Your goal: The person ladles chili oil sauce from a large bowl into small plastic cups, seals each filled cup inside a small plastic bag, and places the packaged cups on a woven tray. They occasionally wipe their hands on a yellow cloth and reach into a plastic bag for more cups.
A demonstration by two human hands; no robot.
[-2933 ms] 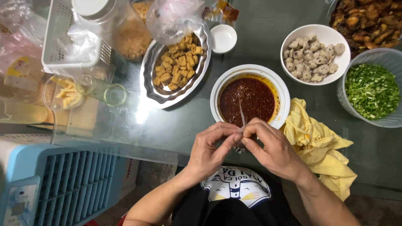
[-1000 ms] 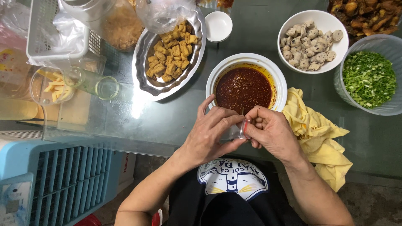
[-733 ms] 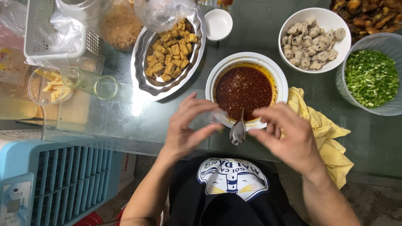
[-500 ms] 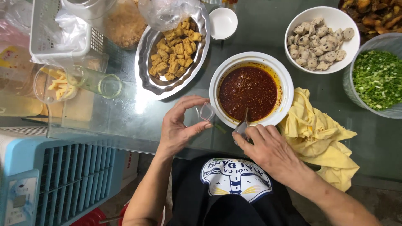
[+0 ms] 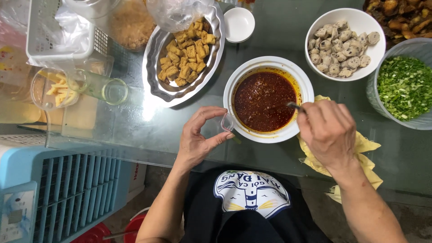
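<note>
My left hand [image 5: 200, 135] pinches small clear cup [image 5: 227, 122] at rim of white bowl [image 5: 304, 87] of red chili sauce [image 5: 264, 101]. My right hand [image 5: 328, 130] closed on spoon [image 5: 294, 106], tip in sauce. Risk: loaded spoon drips on glass table [image 5: 279, 36]; light pinch could tip cup. Yellow cloth [image 5: 364, 148] under right wrist.

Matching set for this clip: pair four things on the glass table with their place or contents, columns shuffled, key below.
Things:
1. left hand
2. right hand
3. metal tray
4. clear bowl

Descriptions:
A. holds chopped green herbs
B. grips a spoon dipped in the red sauce bowl
C. pinches a small clear cup at the sauce bowl's rim
D. holds fried golden cubes

Pairs: 1-C, 2-B, 3-D, 4-A
</note>
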